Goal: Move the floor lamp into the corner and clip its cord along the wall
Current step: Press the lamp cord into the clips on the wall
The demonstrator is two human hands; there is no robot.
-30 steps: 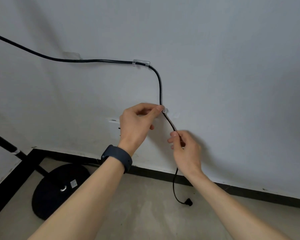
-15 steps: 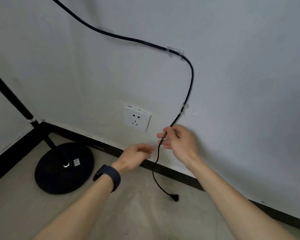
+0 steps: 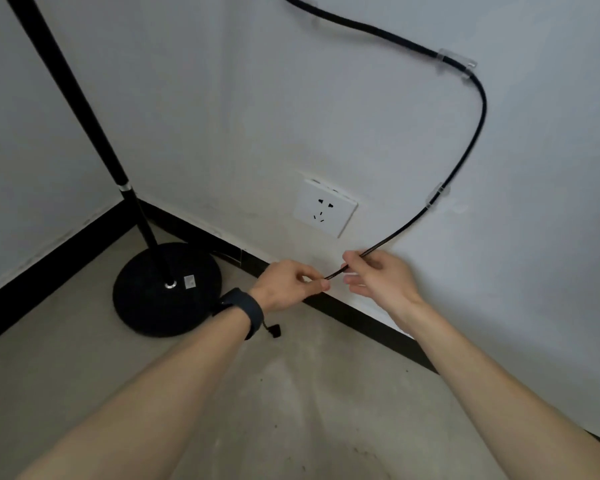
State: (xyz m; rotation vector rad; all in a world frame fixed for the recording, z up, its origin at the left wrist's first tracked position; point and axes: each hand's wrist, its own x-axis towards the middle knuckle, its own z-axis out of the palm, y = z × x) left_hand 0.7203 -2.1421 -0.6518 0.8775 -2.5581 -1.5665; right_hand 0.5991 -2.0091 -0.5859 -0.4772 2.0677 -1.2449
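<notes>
The black floor lamp stands in the corner, its round base (image 3: 167, 289) on the floor and its pole (image 3: 84, 109) rising up-left. Its black cord (image 3: 478, 129) runs along the white wall through an upper clear clip (image 3: 456, 62) and a lower clear clip (image 3: 437, 195), then slants down to my hands. My right hand (image 3: 378, 278) pinches the cord just below the lower clip. My left hand (image 3: 288, 284) pinches it a little further along. The cord's plug (image 3: 275, 330) hangs beneath my left wrist.
A white wall socket (image 3: 324, 209) sits on the wall left of the lower clip, above the black skirting (image 3: 361, 317). A second wall meets this one at the corner on the left. The floor is bare concrete (image 3: 291, 410).
My left hand has come up from open air and gripped the cord beside my right hand. The free end and plug have swung left under my left wrist. The view has shifted leftwards and down.
</notes>
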